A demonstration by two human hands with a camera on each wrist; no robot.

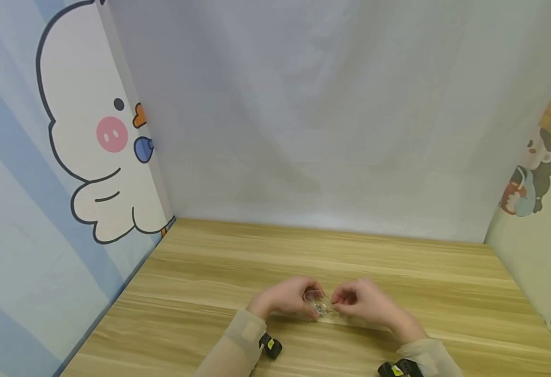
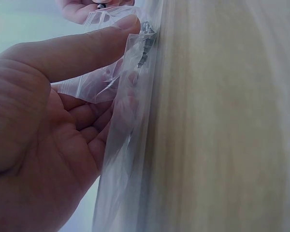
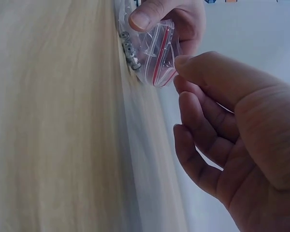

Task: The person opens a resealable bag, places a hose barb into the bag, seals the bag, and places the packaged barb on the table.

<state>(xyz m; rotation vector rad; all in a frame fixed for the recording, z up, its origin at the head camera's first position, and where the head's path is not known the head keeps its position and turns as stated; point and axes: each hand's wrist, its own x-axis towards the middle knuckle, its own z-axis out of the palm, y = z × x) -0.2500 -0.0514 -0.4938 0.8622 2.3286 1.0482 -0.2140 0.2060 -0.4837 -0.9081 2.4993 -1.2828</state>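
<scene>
A clear zip bag [image 3: 152, 53] with a red line along its seal contains several small metal pieces [image 3: 127, 47] with round heads, like screws or nuts. It lies low over the wooden table. My left hand [image 1: 294, 297] holds the bag from the left, thumb on the near side and fingers curled behind. At the bag's right end, my right hand [image 1: 367, 302] pinches a small dark piece [image 2: 102, 6] between thumb and forefinger. Those fingertips are right at the bag's mouth, and its other fingers curl loosely. What the piece is, I cannot tell.
The wood-grain table [image 1: 209, 262] extends around both hands. A pale curtain [image 1: 313, 131] hangs at its back edge, with printed cartoon panels on both sides. Each wrist carries a small black camera, the left one [image 1: 271, 345] close above the table.
</scene>
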